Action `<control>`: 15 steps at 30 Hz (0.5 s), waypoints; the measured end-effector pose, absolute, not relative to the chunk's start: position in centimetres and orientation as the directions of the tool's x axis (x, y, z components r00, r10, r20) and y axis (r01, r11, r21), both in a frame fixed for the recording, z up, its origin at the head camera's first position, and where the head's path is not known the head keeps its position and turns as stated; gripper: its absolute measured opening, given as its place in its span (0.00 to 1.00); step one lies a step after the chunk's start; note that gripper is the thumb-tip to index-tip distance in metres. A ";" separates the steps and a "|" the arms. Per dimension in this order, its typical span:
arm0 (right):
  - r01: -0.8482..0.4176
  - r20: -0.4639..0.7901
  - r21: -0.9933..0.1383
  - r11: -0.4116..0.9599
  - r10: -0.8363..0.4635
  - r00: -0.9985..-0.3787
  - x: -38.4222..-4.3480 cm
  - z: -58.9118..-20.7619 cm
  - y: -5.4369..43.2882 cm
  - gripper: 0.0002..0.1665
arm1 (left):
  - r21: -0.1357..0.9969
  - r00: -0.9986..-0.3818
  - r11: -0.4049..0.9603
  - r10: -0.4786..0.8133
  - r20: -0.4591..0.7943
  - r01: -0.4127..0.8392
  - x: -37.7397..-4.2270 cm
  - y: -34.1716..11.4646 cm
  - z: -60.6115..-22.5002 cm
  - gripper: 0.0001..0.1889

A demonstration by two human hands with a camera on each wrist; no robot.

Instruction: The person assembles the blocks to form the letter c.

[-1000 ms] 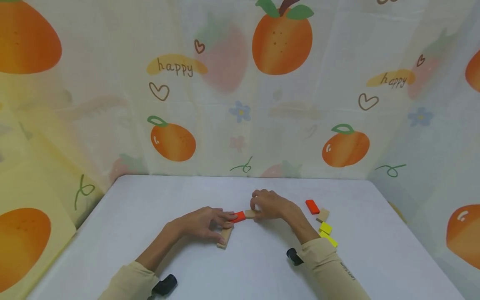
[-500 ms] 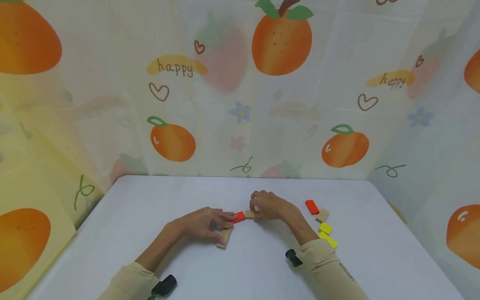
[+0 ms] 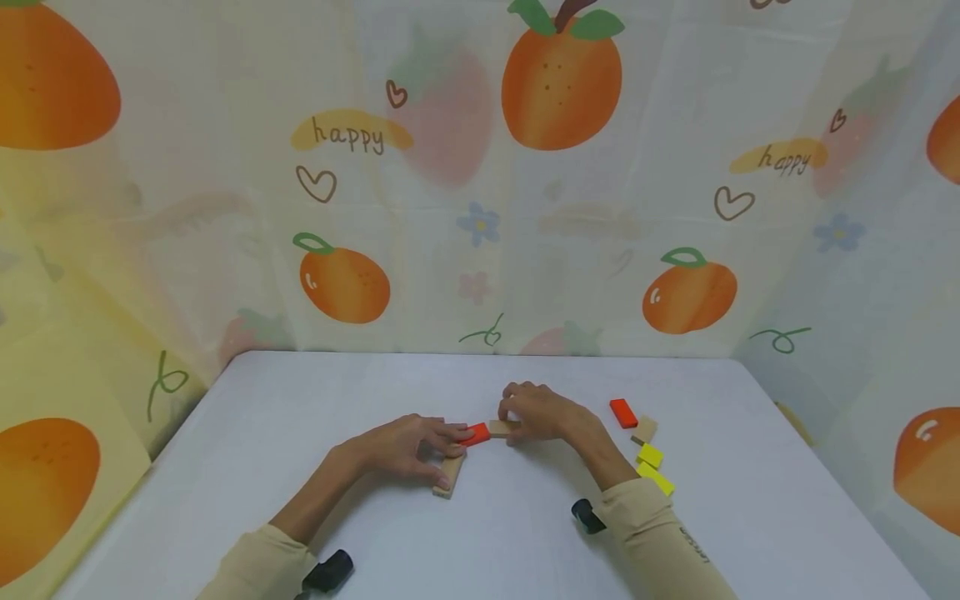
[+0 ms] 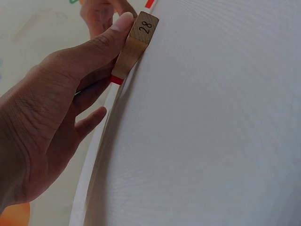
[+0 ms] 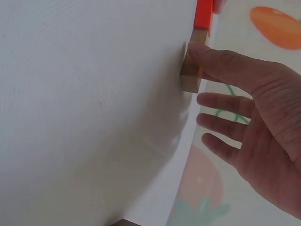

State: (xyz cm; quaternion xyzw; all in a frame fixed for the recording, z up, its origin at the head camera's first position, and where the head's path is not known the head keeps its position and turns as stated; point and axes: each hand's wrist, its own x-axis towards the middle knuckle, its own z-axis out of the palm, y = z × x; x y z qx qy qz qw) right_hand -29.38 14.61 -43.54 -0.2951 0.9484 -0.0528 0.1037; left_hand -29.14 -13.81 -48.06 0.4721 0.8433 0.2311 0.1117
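Observation:
Three flat blocks join end to end in a bent row in the head view: a wooden block (image 3: pixel 451 473) at the left, a red block (image 3: pixel 478 433) in the middle, a second wooden block (image 3: pixel 499 428) at the right. My left hand (image 3: pixel 405 446) grips the left wooden block by thumb and fingers, and a fingertip touches the red block. The end marked "28" of that wooden block (image 4: pixel 143 29) faces the left wrist camera. With thumb and index finger my right hand (image 3: pixel 546 412) pinches the right wooden block; its other fingers (image 5: pixel 225 123) extend off it in the right wrist view.
Right of my right hand lie another red block (image 3: pixel 623 413), a wooden block (image 3: pixel 645 430) and two yellow blocks (image 3: pixel 651 456), partly behind the sleeve. The white table (image 3: pixel 337 392) ends at a fruit-printed curtain (image 3: pixel 555 275). Black wrist cameras (image 3: pixel 330 572) sit at both cuffs.

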 end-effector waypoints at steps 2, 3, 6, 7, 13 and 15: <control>-0.547 -0.163 -0.174 0.819 -0.572 -0.804 -29.3 -43.4 14.6 0.20 | 0.494 -0.528 0.446 0.849 0.030 0.746 -29.2 -13.9 -48.1 0.29; -0.544 -0.163 -0.181 0.819 -0.570 -0.805 -29.3 -43.4 14.7 0.20 | 0.493 -0.529 0.448 0.848 0.029 0.745 -29.2 -13.9 -48.1 0.29; -0.531 -0.157 -0.218 0.818 -0.567 -0.809 -29.2 -43.2 14.9 0.24 | 0.487 -0.530 0.451 0.848 0.028 0.748 -29.2 -14.0 -48.1 0.30; -0.528 -0.155 -0.233 0.816 -0.567 -0.809 -29.1 -43.1 15.0 0.25 | 0.486 -0.529 0.451 0.848 0.027 0.748 -29.2 -14.0 -48.1 0.30; -0.492 -0.162 -0.283 0.824 -0.546 -0.822 -28.7 -42.8 16.0 0.32 | 0.496 -0.526 0.442 0.850 0.036 0.748 -29.2 -14.0 -48.0 0.29; -0.480 -0.168 -0.294 0.827 -0.539 -0.825 -28.4 -42.6 16.6 0.33 | 0.493 -0.528 0.444 0.849 0.036 0.748 -29.1 -14.0 -48.0 0.29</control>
